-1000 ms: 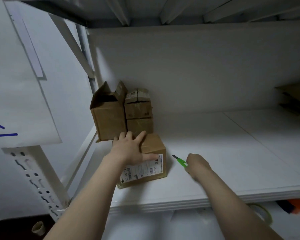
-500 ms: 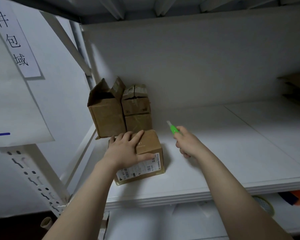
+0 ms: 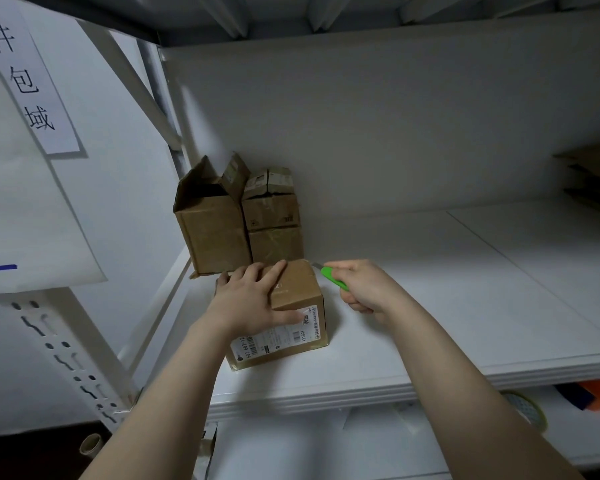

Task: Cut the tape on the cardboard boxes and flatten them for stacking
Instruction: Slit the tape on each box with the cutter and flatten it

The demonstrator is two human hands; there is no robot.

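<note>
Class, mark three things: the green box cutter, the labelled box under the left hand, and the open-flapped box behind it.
green box cutter point(image 3: 334, 278), head view, on its green handle
labelled box point(image 3: 302, 284), head view, on its bare top face
open-flapped box point(image 3: 215, 237), head view, on its front wall

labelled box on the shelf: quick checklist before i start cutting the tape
1. Labelled box sits flat on the shelf: ok.
2. Left hand presses flat on its top: ok.
3. Right hand grips the green cutter: ok.
4. Blade tip at the box's far right corner, touching tape: cannot tell.
5. Left fingers clear of the blade: probably not ok, the index fingertip lies near that far edge.
6. Tape seam on top located: cannot tell, the hand covers much of it.
</note>
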